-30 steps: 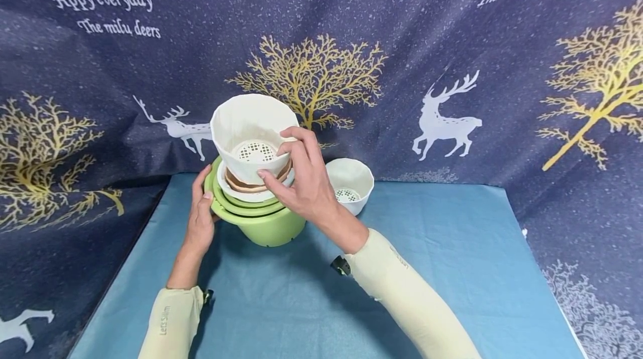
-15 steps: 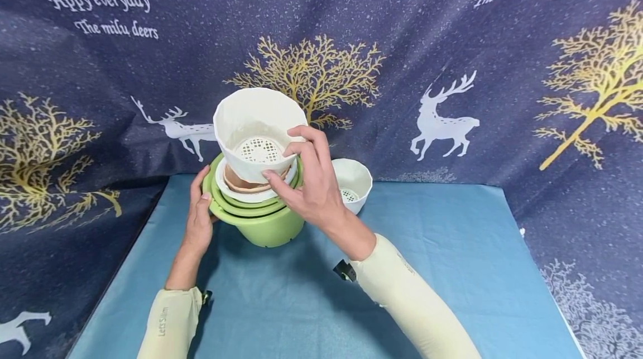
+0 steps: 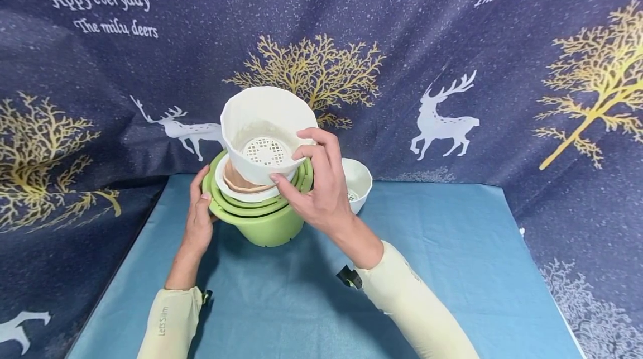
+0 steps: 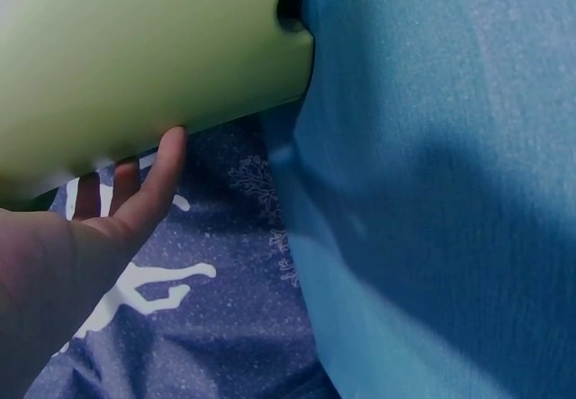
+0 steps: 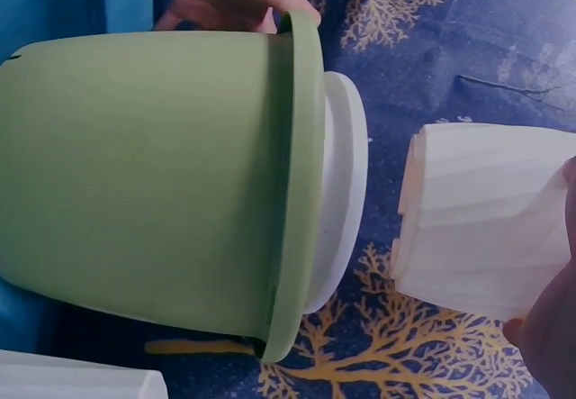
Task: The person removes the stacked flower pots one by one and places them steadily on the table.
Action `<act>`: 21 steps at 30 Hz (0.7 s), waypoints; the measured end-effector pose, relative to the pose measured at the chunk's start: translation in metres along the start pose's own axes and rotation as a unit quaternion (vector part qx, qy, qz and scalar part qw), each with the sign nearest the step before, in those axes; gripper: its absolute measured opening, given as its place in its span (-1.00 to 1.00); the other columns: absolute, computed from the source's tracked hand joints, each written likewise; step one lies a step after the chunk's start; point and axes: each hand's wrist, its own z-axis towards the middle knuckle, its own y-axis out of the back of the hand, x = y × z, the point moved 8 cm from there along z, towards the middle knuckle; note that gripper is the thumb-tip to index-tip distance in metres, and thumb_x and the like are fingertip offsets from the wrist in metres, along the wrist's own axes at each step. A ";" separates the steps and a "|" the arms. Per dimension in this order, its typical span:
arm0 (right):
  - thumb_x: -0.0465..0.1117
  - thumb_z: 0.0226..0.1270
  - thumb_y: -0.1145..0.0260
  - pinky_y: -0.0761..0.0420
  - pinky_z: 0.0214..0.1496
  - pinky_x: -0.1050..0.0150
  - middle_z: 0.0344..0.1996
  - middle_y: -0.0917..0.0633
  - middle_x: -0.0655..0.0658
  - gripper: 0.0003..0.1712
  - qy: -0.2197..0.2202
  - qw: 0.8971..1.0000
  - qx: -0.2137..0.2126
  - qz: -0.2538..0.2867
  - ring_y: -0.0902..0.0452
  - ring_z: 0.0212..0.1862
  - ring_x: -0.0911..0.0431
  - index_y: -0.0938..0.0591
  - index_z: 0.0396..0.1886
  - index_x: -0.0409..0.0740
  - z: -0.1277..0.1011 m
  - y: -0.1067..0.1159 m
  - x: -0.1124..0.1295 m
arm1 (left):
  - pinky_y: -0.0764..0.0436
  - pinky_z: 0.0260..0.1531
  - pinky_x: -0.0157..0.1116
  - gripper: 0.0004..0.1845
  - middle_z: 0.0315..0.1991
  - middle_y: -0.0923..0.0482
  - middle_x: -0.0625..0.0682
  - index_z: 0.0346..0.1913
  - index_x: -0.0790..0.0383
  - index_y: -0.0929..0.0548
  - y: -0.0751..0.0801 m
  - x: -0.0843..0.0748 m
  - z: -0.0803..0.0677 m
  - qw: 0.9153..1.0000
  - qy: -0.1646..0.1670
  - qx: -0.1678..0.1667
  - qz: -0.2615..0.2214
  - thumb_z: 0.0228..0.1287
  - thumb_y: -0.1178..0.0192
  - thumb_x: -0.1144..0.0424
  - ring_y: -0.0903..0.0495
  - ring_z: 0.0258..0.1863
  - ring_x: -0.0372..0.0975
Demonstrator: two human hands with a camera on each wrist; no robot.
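While my right hand [image 3: 321, 191] pinched the white pot [image 3: 268, 130], lifted clear above the nested stack, my left hand [image 3: 200, 219] rested flat-fingered against the green pot [image 3: 268, 228]. One small white pot [image 3: 358, 183] stood unstacked; brown, white and green pots remained nested.

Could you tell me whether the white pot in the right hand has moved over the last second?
Yes. The white pot, gripped by the right hand, has drifted to the right and slightly up, judged against the golden tree on the backdrop behind it.
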 end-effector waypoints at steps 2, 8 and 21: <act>-0.14 0.24 -0.57 -0.47 0.40 -0.01 0.24 -0.49 -0.31 -0.57 -0.002 1.000 -0.004 0.003 -0.42 0.30 -0.14 -0.49 -0.15 -0.20 -0.001 0.003 0.001 | -0.65 -0.19 -0.49 -0.39 0.61 -0.11 0.13 0.73 -0.03 -0.04 -0.001 0.000 0.001 1.000 0.002 0.001 -0.001 0.72 0.33 0.12 -0.44 0.25 -0.28; -0.15 0.22 -0.57 -0.47 0.38 -0.09 0.24 -0.50 -0.31 -0.57 -0.003 1.000 -0.017 0.009 -0.42 0.31 -0.15 -0.50 -0.14 -0.20 -0.005 0.012 0.003 | -0.63 -0.15 -0.51 -0.39 0.63 -0.08 0.14 0.73 0.00 -0.05 -0.002 0.000 0.002 1.000 -0.006 0.001 -0.010 0.71 0.34 0.15 -0.41 0.28 -0.29; -0.20 0.19 -0.56 -0.46 0.34 -0.16 0.15 -0.54 -0.42 -0.60 0.020 0.997 -0.072 0.012 -0.46 0.25 -0.24 -0.52 -0.20 -0.29 -0.015 0.040 0.008 | -0.62 -0.17 -0.51 -0.38 0.63 -0.08 0.11 0.73 -0.03 -0.06 0.000 0.001 0.000 1.000 0.001 -0.006 -0.005 0.69 0.33 0.15 -0.42 0.25 -0.27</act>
